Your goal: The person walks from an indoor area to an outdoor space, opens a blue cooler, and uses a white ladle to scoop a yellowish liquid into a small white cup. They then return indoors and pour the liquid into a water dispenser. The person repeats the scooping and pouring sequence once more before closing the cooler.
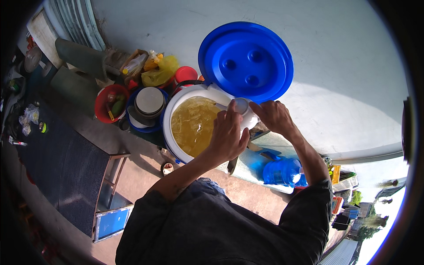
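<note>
While liquid (192, 122) ripples, hands (226, 134) (274, 117) flank smooth round plastic (241, 106).

Liquid (191, 128) lies in a tub (167, 121), with a lid (245, 66) behind it. Left of the tub, stacked dishes (149, 100) sit in a basin (145, 129), a bowl (100, 106) farther left; a water bottle (280, 172) is to the right.

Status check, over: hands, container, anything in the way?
Left hand and right hand at pale round container, grip unclear. Container by white tub's rim; yellowish liquid in tub. Left hand partly hides tub; blue lid beyond.
</note>
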`<state>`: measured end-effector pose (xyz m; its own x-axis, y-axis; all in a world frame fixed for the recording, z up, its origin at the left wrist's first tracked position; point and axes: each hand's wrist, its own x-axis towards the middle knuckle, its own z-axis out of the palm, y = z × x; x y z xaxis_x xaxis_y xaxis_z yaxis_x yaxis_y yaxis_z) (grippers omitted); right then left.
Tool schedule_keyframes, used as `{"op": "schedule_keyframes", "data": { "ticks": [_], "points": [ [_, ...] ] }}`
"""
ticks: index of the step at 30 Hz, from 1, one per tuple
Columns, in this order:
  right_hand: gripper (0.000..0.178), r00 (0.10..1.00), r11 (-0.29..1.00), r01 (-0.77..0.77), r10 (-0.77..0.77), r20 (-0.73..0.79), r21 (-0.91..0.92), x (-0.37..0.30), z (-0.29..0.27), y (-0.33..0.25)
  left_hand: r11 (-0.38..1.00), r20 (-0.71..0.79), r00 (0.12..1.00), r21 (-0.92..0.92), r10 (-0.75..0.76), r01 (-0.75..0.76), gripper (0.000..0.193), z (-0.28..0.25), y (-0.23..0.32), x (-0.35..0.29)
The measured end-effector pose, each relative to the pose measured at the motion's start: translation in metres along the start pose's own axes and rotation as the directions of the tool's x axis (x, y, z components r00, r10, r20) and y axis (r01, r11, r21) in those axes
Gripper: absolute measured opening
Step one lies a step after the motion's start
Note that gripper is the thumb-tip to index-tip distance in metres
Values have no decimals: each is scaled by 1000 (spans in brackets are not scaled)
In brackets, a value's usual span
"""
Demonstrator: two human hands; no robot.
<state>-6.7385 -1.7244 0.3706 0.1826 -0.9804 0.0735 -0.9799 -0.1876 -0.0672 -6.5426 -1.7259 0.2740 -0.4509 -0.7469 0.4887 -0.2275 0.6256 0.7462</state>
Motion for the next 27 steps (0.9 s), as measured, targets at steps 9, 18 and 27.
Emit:
{"op": "schedule_keyframes", "data": {
  "ticks": [9,18,27],
  "points": [
    [36,962,974,-114,157,225,-194,-19,-25,9,994,69,997,-112,20,-12,76,16,16,-2],
    [56,930,945,-326,328,165,-39,-29,-37,3,988,110,993,-151,43,-26,44,25,27,-9],
    [55,935,948,-316,318,155,-38,-32,-42,3,984,97,992,-171,75,-58,43,26,31,-10]
  ]
}}
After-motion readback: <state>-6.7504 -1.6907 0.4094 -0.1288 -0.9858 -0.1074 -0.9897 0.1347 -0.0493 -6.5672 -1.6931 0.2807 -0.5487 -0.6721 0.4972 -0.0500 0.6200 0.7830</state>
